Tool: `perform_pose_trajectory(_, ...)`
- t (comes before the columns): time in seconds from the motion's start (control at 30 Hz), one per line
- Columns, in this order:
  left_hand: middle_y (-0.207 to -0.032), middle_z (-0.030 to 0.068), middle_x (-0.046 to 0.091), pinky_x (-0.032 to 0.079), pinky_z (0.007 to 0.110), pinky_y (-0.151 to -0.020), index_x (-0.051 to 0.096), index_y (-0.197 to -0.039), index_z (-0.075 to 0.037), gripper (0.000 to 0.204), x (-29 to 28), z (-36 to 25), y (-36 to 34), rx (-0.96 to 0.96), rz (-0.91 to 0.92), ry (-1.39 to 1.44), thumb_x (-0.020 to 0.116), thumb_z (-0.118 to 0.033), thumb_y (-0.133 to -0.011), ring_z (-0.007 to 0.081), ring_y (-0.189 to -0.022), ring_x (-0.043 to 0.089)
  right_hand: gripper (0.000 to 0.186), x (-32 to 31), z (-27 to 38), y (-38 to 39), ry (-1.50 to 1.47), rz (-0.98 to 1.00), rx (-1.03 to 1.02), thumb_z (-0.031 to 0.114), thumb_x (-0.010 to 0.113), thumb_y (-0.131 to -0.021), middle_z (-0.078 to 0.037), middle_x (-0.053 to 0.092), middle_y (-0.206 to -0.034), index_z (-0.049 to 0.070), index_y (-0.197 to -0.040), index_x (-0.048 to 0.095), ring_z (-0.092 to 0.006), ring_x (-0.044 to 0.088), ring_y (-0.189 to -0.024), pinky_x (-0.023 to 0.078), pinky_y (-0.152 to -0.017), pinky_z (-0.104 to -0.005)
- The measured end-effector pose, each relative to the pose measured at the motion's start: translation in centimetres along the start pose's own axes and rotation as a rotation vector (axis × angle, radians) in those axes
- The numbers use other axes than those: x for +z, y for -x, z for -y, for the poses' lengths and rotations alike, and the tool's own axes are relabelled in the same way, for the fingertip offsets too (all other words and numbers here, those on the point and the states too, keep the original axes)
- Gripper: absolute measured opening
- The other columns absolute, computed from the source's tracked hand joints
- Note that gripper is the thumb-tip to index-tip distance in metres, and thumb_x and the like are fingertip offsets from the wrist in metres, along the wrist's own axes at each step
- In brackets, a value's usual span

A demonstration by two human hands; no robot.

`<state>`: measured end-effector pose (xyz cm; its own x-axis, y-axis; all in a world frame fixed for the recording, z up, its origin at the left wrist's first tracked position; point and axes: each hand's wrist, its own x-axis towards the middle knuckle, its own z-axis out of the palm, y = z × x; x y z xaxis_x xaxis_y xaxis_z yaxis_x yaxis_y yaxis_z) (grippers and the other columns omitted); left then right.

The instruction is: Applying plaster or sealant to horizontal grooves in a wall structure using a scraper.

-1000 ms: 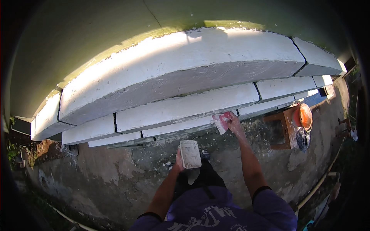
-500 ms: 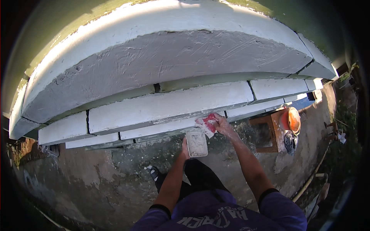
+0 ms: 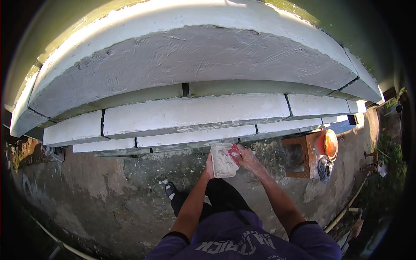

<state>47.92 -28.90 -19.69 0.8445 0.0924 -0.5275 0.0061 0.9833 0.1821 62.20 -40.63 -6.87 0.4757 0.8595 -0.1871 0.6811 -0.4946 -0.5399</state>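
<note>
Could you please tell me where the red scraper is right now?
In the head view, just right of centre, the red scraper is in the person's right hand, at the right side of the white tray.

Orange Bucket (image 3: 331, 144) Beside Brown Stand (image 3: 311, 160)

A crumpled dark plastic bag (image 3: 325, 170) shows at the stand's lower right, near the bucket. Stained concrete floor (image 3: 130, 190) spreads around the stand and far to its left. A pale pipe (image 3: 337, 219) slants below and right of the stand; green plants (image 3: 388, 149) grow well apart, farther right.
</note>
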Motion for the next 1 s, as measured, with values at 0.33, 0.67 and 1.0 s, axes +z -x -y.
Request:
perform_pose_trajectory(0.33,-0.135,0.0134,0.051,0.042,0.051,-0.102,0.042,-0.14,-0.01,0.077,2.0,0.9,6.4,0.109,0.059,0.082,0.027,-0.068,-0.091,0.0327,-0.119,0.053,0.045,1.9,3.9,4.1,-0.277,-0.06,0.075,0.018,0.056,-0.087,-0.024,0.063,-0.107,-0.001,-0.126,0.049,-0.0413,0.058,-0.102,0.043,-0.093,-0.0486)
perform_pose_trajectory(0.67,-0.139,0.0132,0.047,0.04,0.05,-0.104,0.037,-0.143,-0.011,0.081,5.4,-2.4,14.5,0.13,0.078,-0.035,0.024,-0.07,-0.09,0.0322,-0.123,0.05,0.026,0.9,11.5,6.3,-0.437,-0.304,0.068,0.005,0.059,-0.082,-0.02,0.066,-0.088,0.002,-0.108,0.057,-0.0366,0.064,-0.087,0.05,-0.075,-0.0386)
perform_pose_trajectory(1.0,-0.14,0.0134,0.047,0.039,0.049,-0.105,0.036,-0.143,-0.009,0.088,5.4,-5.7,18.6,0.088,0.104,-0.103,0.025,-0.074,-0.086,0.0324,-0.124,0.05,0.027,3.2,15.1,6.8,-0.449,-0.414,0.035,0.008,0.061,-0.082,-0.017,0.065,-0.086,0.003,-0.109,0.058,-0.0252,0.065,-0.078,0.05,-0.072,-0.0362)
